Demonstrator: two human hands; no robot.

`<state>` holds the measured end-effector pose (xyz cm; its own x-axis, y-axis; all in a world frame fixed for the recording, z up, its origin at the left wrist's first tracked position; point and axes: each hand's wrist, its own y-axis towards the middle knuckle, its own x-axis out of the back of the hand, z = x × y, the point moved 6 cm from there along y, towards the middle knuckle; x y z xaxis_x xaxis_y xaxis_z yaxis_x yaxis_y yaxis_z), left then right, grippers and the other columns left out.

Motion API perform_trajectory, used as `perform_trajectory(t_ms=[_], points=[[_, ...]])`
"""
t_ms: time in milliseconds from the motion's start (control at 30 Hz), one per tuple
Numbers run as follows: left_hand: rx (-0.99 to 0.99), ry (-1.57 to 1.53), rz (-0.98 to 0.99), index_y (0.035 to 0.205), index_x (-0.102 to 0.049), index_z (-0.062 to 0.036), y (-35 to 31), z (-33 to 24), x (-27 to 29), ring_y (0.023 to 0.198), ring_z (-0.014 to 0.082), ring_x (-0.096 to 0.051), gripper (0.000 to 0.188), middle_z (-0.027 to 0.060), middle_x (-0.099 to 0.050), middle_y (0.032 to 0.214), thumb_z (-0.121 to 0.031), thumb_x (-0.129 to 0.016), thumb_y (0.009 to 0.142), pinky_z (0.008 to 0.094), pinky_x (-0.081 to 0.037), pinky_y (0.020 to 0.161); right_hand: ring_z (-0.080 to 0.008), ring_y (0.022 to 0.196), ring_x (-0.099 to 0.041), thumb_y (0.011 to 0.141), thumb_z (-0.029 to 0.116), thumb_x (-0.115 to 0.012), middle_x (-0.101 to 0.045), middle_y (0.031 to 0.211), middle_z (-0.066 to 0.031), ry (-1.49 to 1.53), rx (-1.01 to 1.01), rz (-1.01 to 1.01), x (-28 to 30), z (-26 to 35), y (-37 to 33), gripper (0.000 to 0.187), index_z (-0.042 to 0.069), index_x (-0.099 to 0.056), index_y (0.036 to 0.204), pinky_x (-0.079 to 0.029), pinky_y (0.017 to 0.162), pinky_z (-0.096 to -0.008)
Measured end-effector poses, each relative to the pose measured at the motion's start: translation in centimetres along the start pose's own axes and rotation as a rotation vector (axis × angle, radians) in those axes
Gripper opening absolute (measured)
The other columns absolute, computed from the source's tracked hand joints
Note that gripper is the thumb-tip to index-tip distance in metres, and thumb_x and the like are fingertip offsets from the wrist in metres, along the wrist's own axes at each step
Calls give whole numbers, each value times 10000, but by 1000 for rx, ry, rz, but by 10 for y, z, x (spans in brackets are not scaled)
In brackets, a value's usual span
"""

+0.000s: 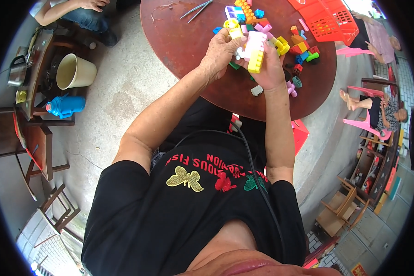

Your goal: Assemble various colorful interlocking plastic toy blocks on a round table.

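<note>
Both my hands meet above the near part of a round dark-red table [184,41]. My left hand [221,53] and my right hand [269,69] together grip a stack of plastic building blocks [254,48], pale pink on top and yellow below. Just beyond my fingers lies a pile of loose blocks [280,41] in yellow, blue, pink, red and green. A grey block [256,90] and a pink one [291,89] lie near the table's front edge by my right wrist.
A red plastic basket [329,18] stands at the table's far right. Metal tongs [195,9] lie at the far edge. On the left are a cream bucket [76,71], a blue flask [64,106] and wooden stools. People sit at the right and upper left.
</note>
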<state>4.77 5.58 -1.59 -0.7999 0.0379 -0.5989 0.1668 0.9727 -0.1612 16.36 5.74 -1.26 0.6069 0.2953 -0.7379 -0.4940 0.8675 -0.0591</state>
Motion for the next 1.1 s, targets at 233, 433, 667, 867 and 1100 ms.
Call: perform_trajectory(t_ms=[233,433,667,867,1100], points=[[109,-350,-7,1178,-490,-73,-9,3,-7,934,177,-620,229,75,-622,1053,-153,-526,967,329,-529,791,-237,1043,-602,908,126,-536,-583,1166,-97,-126,222,-249,-19,2,-15,360,39,-476,1252,-545,846,-397],[155,-357,17,1216,-480,-59,-10,4,-4,975,225,-622,278,99,-599,1114,-216,-487,987,371,-536,815,-191,890,-648,818,-2,-651,-619,1001,-85,-521,355,-348,-14,22,-31,448,17,-463,1224,-555,750,-313],[111,-41,69,1060,-612,-84,-12,9,-7,706,71,-554,227,5,-638,886,-222,-663,888,218,-412,522,-88,871,-573,752,1,-747,-592,1008,-33,-1277,483,-409,-21,27,-31,525,-1,-489,1209,-488,750,-222],[4,284,157,1049,-629,-54,-13,-18,-9,669,60,-528,268,-4,-620,834,-230,-695,858,224,-410,543,-87,820,-572,703,89,-777,-615,923,-10,-835,312,-395,-27,30,-35,399,30,-591,1051,-467,791,-267],[-283,583,3,975,-633,-13,-14,-19,-7,709,101,-555,312,29,-636,812,-302,-675,867,247,-459,639,-100,798,-599,724,78,-750,-622,890,-19,-1116,382,-458,-37,38,-41,319,13,-610,1003,-495,692,-254]])
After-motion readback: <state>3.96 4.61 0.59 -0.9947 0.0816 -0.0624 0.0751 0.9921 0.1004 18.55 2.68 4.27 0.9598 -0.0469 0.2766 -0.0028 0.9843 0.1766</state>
